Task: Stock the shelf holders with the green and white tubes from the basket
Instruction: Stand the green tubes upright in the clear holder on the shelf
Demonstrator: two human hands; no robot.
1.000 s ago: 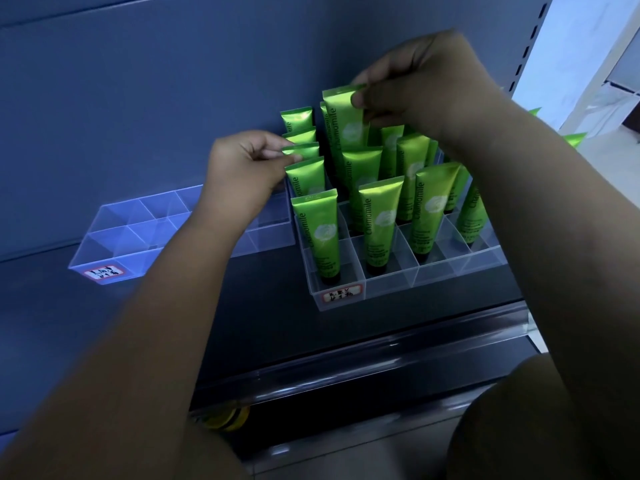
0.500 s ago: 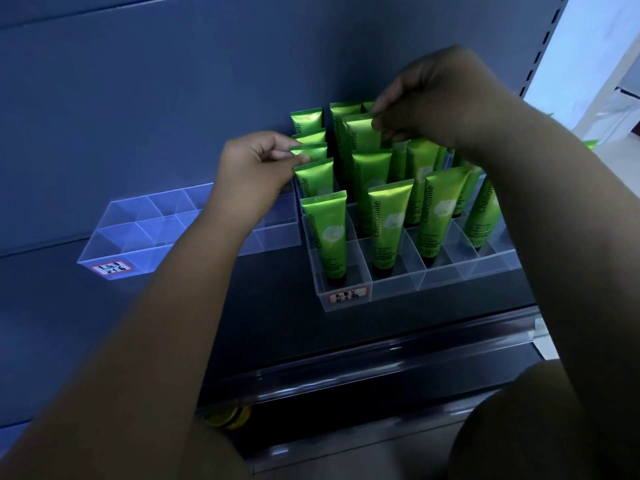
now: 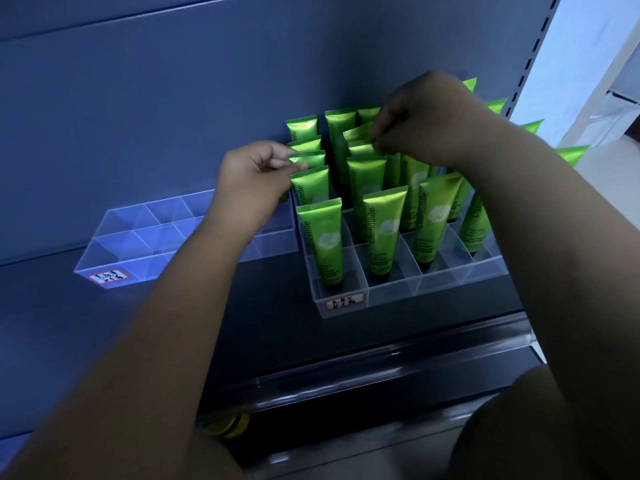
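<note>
A clear divided holder (image 3: 398, 292) on the dark shelf is filled with several upright green tubes with white flower marks. My left hand (image 3: 254, 181) pinches the flat top of a green tube (image 3: 308, 159) in the holder's left column. My right hand (image 3: 426, 126) pinches the top of another green tube (image 3: 358, 133) in the second column, low among its neighbours. A front tube (image 3: 323, 240) reads "Chamomile". The basket is out of sight.
A second clear divided holder (image 3: 138, 244) with a red-edged label stands empty at the left on the shelf (image 3: 270, 334), partly behind my left forearm. More green tube tops (image 3: 571, 154) show at the right past the shelf upright. The grey back panel is close behind.
My right hand has lowered its tube from above the others down into the second column. My left hand has kept its pinch on the left-column tube.
</note>
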